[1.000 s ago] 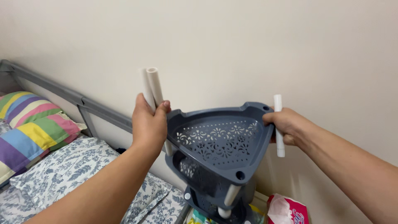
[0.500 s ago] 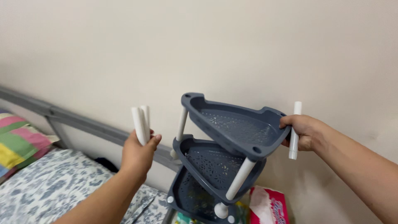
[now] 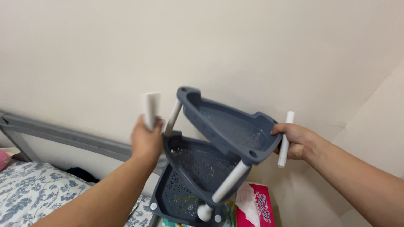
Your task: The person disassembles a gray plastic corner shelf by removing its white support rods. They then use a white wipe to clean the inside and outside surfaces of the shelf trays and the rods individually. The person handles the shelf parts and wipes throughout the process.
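tilted three-tier grey-blue triangular rack (image 3: 210, 155) on white posts, loose white tubes (image 3: 150, 110), white tube (image 3: 285, 138)

Both arms reach forward, raised; the left hand (image 3: 146, 141) and the right hand (image 3: 294, 141) each closed in a grip.

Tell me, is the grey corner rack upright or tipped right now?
Tipped. The rack leans over, its white posts slanting, the right hand holding its top tier.
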